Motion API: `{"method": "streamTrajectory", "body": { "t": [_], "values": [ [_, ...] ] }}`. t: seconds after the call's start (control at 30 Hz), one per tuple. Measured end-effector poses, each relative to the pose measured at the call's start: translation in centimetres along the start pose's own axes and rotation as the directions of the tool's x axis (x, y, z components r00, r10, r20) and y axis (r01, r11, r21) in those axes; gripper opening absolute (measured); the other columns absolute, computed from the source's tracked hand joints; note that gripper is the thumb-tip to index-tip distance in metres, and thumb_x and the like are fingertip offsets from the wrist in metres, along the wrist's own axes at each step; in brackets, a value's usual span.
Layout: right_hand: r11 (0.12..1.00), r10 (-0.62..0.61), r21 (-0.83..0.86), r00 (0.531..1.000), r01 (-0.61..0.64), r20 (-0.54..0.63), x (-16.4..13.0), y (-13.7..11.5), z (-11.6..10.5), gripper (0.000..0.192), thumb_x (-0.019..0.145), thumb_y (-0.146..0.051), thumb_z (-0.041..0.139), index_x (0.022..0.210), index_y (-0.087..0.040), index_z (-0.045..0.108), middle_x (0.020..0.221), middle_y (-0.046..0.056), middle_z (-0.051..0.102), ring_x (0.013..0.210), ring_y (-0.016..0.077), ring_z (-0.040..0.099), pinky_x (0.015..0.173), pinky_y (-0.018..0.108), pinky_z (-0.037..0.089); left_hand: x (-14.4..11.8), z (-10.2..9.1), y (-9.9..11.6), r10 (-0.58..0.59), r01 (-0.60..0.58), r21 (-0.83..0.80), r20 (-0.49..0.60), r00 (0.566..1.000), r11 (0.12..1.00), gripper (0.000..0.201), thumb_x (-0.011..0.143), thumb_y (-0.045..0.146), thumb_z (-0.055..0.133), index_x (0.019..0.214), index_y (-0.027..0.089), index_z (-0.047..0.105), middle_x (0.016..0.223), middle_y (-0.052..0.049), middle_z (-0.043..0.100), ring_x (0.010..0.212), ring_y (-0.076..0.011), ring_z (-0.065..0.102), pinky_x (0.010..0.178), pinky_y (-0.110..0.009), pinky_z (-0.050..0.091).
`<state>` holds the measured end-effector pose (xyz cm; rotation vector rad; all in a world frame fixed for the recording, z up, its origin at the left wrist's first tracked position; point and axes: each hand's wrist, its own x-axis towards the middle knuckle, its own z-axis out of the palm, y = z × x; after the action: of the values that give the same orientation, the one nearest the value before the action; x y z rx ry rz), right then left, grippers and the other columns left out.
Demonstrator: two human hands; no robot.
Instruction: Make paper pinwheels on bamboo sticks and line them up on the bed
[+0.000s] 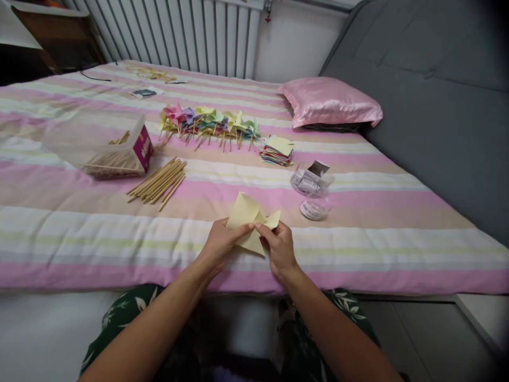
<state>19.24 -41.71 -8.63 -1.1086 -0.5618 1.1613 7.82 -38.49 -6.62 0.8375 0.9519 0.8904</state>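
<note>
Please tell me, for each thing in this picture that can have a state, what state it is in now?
Yellow paper: partly folded, held by both hands.
Left hand: pinching the paper.
Right hand: pinching the paper.
Loose sticks: lying in a pile on the bed.
Clear box: open, sticks inside.
Pinwheels: finished, laid in a row.
Paper stack: unfolded, piled.
Small clear container: tipped on its side.

Label print on the small clear jar (pixel 315 206), too small.
</note>
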Motion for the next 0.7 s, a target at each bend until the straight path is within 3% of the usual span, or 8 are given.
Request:
{"method": "streamTrajectory", "body": {
  "t": [0.13,0.3,0.7],
  "values": [
    [0.989,0.125,0.063,0.988,-0.13,0.089,0.4,-1.0,-0.6,0.018,0.061,-0.025,0.073,0.072,-0.017,0.062,0.064,-0.001,0.061,0.057,0.0125,0.052,0.06,0.027,0.042,-0.1,-0.7,1.2,-0.075,0.069,0.038,0.163,0.984,0.997,0.023,0.063,0.028,0.075,0.078,0.011,0.071,0.071,-0.007,0.07,0.063,-0.015,0.061,0.062,-0.023,0.045],
    [0.965,0.261,-0.031,0.939,-0.26,0.224,0.7,-1.9,-1.6,0.017,0.061,-0.024,0.072,0.07,-0.015,0.063,0.063,-0.001,0.06,0.057,0.0119,0.05,0.059,0.026,0.041,0.0,-1.2,2.3,-0.133,0.118,0.094,0.168,0.977,0.988,0.021,0.065,0.033,0.072,0.071,0.012,0.07,0.068,-0.007,0.069,0.062,-0.0163,0.061,0.06,-0.025,0.044],
    [0.952,0.234,-0.255,0.94,-0.169,0.249,0.5,-1.8,-1.6,0.023,0.058,-0.031,0.072,0.07,-0.014,0.062,0.058,0.001,0.059,0.051,0.0124,0.05,0.048,0.024,0.039,-0.2,-1.2,1.6,-0.084,0.053,0.235,0.122,0.989,0.97,0.025,0.063,0.026,0.073,0.083,0.012,0.069,0.078,-0.008,0.07,0.068,-0.0189,0.062,0.062,-0.026,0.043]
  ]
}}
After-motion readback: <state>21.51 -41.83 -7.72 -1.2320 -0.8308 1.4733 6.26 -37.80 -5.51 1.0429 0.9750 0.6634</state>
